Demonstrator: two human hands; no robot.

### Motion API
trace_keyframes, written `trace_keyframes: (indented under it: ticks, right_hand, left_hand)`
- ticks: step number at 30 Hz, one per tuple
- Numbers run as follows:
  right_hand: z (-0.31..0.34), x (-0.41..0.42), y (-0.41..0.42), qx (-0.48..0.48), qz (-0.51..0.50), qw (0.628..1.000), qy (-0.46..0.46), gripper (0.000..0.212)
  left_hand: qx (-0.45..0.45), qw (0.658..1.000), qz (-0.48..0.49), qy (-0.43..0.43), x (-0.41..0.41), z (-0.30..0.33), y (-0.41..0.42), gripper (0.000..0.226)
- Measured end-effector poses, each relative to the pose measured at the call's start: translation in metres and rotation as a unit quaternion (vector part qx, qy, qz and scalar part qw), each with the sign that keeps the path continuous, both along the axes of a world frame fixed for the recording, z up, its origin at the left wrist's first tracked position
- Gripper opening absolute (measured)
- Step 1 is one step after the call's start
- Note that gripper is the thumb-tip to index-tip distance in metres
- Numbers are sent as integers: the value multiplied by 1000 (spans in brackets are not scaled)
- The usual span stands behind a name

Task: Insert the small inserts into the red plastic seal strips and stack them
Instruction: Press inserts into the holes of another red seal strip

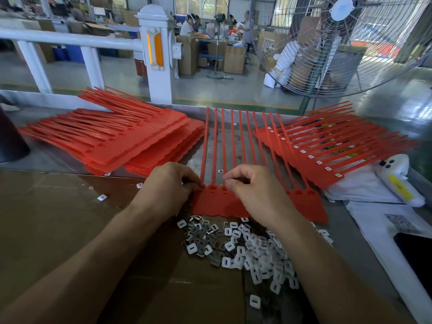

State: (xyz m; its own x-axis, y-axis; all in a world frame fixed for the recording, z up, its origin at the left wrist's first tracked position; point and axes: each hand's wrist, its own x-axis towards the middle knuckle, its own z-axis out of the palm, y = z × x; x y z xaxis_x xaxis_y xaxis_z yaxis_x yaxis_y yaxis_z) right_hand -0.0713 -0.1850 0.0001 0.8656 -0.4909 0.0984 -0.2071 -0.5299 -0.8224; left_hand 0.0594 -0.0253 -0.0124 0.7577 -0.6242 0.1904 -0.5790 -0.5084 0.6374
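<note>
Seal strips (218, 202) lay flat at the bench centre, tails fanned toward the far edge. The left hand (167, 188) pinched the sheet's left end socket with curled fingers; the right hand (251, 190), fingers curled, pressed the sockets beside it, contents not discernible. Loose inserts (247, 249) were heaped just nearside. Stacks (131, 141) flanked both sides, leaving a narrow central lane.

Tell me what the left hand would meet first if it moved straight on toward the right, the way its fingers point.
Probably the right hand. The left hand points along the heads of the red strip, with only two or three empty slots between the hands. Depth is hard to judge.
</note>
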Motion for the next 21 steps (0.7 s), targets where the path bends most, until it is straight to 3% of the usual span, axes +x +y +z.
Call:
trace_keyframes:
  ticks: [6,14,21]
  right_hand:
    - [-8,-3,0,-7,2,1000,12,11]
    - [-12,-3,0,-5,-3,1000,-5,13]
    - [-14,-4,1,12,2,1000,-25,16]
  left_hand:
    - [2,1000,3,-24,-3,-1,0,6]
    - [15,997,-13,-72,-4,0,0,9]
    - [12,999,-18,-41,-3,-2,1,13]
